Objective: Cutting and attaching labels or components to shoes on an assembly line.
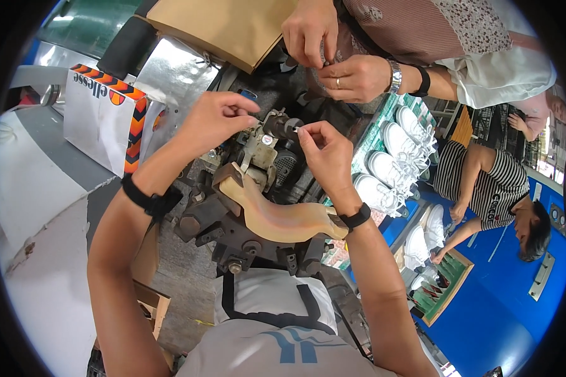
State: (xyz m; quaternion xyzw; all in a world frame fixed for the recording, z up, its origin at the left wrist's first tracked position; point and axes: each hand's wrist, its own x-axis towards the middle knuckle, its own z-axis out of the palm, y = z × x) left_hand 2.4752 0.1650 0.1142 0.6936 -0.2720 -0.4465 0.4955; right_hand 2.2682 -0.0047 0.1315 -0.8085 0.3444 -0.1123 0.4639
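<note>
My right hand (pixel 329 154) is closed in a pinch beside the dark metal machine head (pixel 289 127). A tiny whitish bit shows at its fingertips, too small to name. On the other side of the machine, my left hand (pixel 215 120) is held with thumb and fingers apart, and nothing shows between them. Its fingertips are near a metal bracket (pixel 261 147) on the machine. Below both hands, close to my body, a curved yellowish pad (pixel 283 220) is fixed on a dark metal base with bolts (pixel 251 248).
White shoes (pixel 383 160) stand in rows on a rack to the right. Across from me are a person's hands (pixel 343 69), near a cardboard box (pixel 217 28). At far right a person in a striped top handles white shoes (pixel 415 245). A white printed box (pixel 100 119) stands left.
</note>
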